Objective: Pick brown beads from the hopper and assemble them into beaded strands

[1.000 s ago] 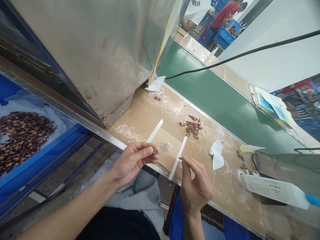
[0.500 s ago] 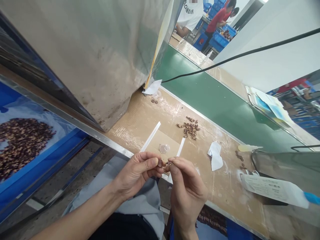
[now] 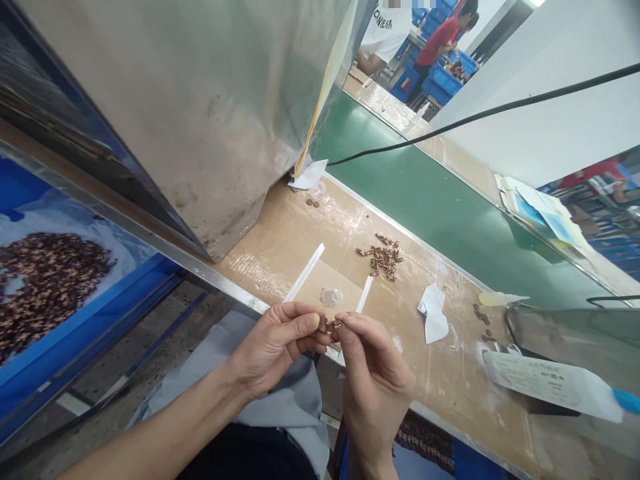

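Above the front edge of the workbench, my left hand [image 3: 280,343] pinches a small shiny brown-and-gold piece [image 3: 330,327] between thumb and forefinger. From the other side, my right hand [image 3: 373,363] has its thumb and fingertip closed on the same piece. The fingertips cover much of it, so its exact kind cannot be made out. Just beyond the fingers a small clear plastic cup [image 3: 332,297] rests on the cardboard between two white strips. Farther back lies a loose pile of similar brown-and-gold pieces [image 3: 384,259].
A large metal housing [image 3: 190,120] rises at the left. On the bench [image 3: 280,240] lie a crumpled white paper [image 3: 434,315] and a labelled plastic bottle [image 3: 545,380]. A green belt [image 3: 400,170] runs behind. Blue bins [image 3: 30,393] hold more pieces; two people are farther off.
The piece has turned slightly between my fingertips, and more of its gold part faces up. My hands stay nearly in place. The view has shifted a little.
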`<action>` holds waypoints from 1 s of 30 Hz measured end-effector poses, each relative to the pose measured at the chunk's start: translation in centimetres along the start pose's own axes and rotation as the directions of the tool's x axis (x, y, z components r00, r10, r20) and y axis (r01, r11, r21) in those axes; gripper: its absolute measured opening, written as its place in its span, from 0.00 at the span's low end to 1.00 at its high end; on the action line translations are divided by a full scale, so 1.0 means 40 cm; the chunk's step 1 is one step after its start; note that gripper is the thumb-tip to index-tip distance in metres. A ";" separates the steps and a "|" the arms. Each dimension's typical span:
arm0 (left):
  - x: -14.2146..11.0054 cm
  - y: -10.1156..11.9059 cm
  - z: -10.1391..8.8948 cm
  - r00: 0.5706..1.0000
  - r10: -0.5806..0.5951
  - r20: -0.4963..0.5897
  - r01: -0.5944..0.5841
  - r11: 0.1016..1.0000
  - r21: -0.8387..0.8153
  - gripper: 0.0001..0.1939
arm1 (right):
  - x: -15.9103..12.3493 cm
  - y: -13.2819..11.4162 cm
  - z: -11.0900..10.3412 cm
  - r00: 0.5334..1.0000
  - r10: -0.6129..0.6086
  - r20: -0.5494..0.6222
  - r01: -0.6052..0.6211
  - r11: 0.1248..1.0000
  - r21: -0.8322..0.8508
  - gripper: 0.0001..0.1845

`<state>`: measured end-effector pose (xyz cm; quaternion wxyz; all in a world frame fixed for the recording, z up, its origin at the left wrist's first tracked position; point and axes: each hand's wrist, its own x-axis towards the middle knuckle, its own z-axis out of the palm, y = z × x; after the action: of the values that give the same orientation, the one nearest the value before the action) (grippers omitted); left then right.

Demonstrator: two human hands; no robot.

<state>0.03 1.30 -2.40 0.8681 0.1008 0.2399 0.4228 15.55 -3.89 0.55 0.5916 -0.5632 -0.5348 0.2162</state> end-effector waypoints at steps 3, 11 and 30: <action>0.000 0.000 -0.002 1.000 -0.001 -0.005 0.001 1.000 -0.002 0.17 | 0.000 0.001 0.001 1.000 -0.008 0.004 0.008 1.000 -0.007 0.05; -0.005 0.004 -0.004 1.000 0.002 0.013 -0.002 1.000 0.002 0.17 | 0.000 -0.002 0.000 0.999 -0.040 0.017 0.041 0.998 -0.046 0.07; -0.027 0.013 0.034 0.996 0.002 -0.094 -0.001 1.000 0.017 0.18 | -0.013 0.024 -0.014 0.966 -0.255 0.042 0.258 0.950 -0.177 0.14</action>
<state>-0.21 0.80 -0.66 0.8547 0.0885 0.2839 0.4256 16.20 -4.33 -0.41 0.5560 -0.5383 -0.6264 0.0934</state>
